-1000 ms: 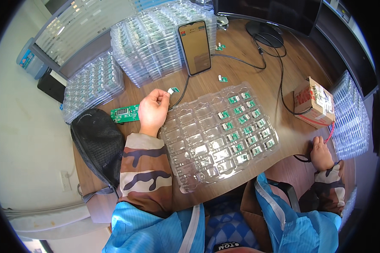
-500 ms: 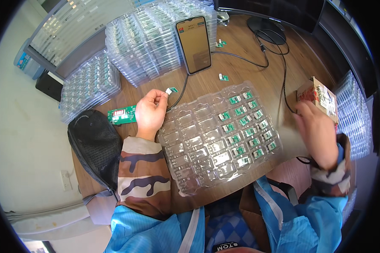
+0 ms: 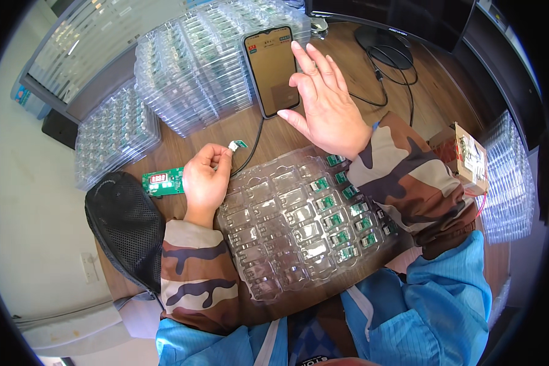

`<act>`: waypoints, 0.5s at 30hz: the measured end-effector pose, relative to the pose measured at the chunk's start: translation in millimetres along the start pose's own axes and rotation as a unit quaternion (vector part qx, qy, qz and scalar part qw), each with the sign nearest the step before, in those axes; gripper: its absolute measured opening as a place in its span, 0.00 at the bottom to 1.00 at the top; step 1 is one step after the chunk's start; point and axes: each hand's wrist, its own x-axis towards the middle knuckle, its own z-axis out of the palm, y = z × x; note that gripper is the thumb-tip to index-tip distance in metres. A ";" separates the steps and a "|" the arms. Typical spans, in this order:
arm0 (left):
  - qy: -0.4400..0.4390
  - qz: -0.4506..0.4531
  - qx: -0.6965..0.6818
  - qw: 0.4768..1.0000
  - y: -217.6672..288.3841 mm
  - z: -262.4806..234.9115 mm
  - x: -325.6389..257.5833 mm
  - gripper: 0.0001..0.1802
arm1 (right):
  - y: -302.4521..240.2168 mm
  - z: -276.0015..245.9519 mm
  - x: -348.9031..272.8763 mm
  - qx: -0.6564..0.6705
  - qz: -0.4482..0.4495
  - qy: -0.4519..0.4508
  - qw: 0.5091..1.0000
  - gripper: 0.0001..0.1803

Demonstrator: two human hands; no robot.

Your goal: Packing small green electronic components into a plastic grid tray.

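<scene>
My left hand (image 3: 207, 178) is closed in a pinch on a small green circuit board (image 3: 241, 144), gripping it near its white connector. Below the left wrist lies a longer green board (image 3: 169, 181) with a lit red digit display. My right hand (image 3: 332, 116) is raised with its fingers spread and nothing in it. Its index fingertip is at the right edge of an upright phone (image 3: 268, 82); whether it touches the screen I cannot tell. A clear plastic tray (image 3: 268, 210) sits before me, with several small boards in its right-hand pockets. My right sleeve covers part of that side.
Tall stacks of filled clear trays (image 3: 189, 79) stand behind the phone, with a lower stack (image 3: 116, 134) at the left. A black mesh pouch (image 3: 125, 232) lies by my left arm. At the right are a cardboard box (image 3: 466, 158), cables (image 3: 412, 91) and a monitor stand (image 3: 381, 52).
My right hand has swung from beside the cardboard box up and left to the phone, its fingers now spread. The left hand keeps its pinch on the small circuit board.
</scene>
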 end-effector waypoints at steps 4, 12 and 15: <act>-0.001 0.002 -0.018 1.000 -0.8 1.8 0.2 0.04 | 3.0 8.2 7.3 -0.010 0.005 0.004 1.000 0.21; -0.023 0.000 -0.014 1.000 1.6 3.3 -0.8 0.05 | 10.6 16.3 11.5 -0.034 0.003 0.004 0.999 0.22; -0.025 -0.001 0.001 1.000 2.3 -0.7 -2.3 0.05 | 6.6 6.2 14.1 -0.038 0.002 0.016 0.999 0.21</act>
